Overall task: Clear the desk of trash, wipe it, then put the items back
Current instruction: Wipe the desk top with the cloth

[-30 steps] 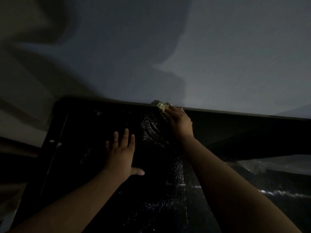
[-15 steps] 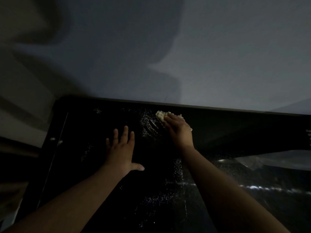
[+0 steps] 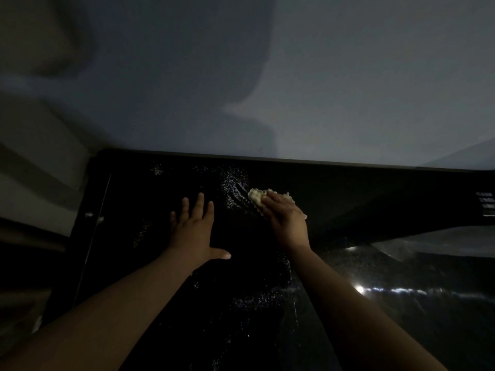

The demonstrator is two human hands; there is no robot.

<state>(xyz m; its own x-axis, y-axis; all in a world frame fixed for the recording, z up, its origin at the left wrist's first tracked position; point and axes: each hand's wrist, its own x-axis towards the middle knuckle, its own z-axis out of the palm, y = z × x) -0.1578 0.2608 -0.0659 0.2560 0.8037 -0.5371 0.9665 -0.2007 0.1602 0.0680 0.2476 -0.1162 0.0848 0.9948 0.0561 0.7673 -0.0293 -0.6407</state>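
A dark, glossy desk top (image 3: 150, 263) fills the lower half of the head view, speckled with pale droplets or dust. My right hand (image 3: 288, 219) presses a pale yellow textured cloth (image 3: 256, 198) flat against the desk, a little short of the far edge. The fingers lie over the cloth, and only its far-left part shows. My left hand (image 3: 194, 231) rests flat on the desk to the left of the cloth, fingers spread and thumb out, holding nothing.
A grey wall (image 3: 348, 89) rises straight behind the desk's far edge. A thin light line (image 3: 93, 236) runs along the desk's left side. Bright reflections (image 3: 388, 290) streak the desk at the right. Small white markings (image 3: 483, 203) show at the far right.
My right hand has drawn the cloth back from the desk's far edge toward me across the speckled patch. My left hand has stayed flat in place.
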